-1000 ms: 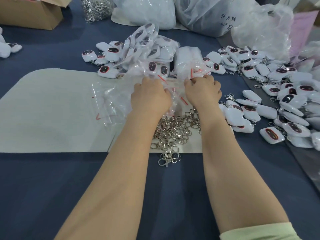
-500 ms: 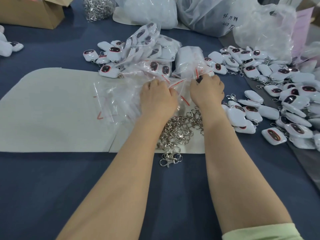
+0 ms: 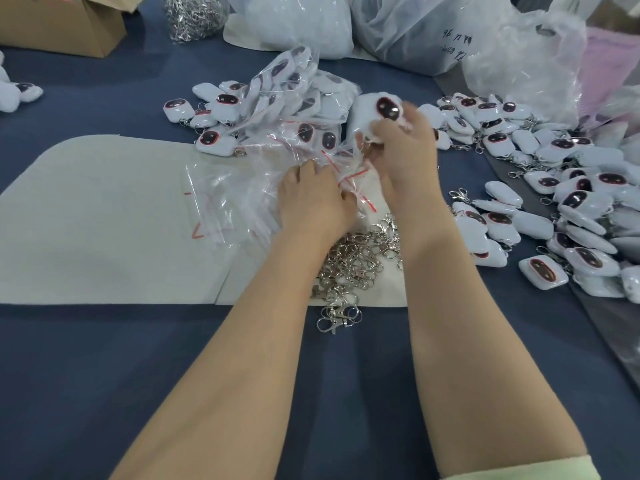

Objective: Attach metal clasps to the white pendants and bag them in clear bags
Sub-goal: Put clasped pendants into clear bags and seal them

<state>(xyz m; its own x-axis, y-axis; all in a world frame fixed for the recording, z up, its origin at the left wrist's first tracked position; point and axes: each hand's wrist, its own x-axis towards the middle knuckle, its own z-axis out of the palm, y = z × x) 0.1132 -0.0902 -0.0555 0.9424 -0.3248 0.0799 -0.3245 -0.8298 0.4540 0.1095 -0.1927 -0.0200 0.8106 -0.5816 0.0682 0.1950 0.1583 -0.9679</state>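
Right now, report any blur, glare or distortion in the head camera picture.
Head view: motion blur smears the right hand and the white pendant in its grip. Soft glare streaks the clear bags by the left hand. The metal clasps are sharp. Wide-angle stretch enlarges both forearms. The light is even and the shadows are faint.

**Worktop layout, centre outward**

Mat [image 3: 86,237] lies on the worktop [image 3: 104,375], left to centre. Clasps [image 3: 353,265] are heaped at the mat's near right edge, a few spilling onto the worktop. Loose bags [image 3: 225,202] lie on the mat, left of and behind the clasps; left hand [image 3: 315,202] on them, fingers curled in. Bagged pendants [image 3: 298,95] are piled just beyond. Right hand [image 3: 405,150] holds a pendant [image 3: 386,109] beside that pile. Loose pendants [image 3: 571,216] spread to the right. Box [image 3: 59,26] far left; sacks [image 3: 294,22] along the far edge.
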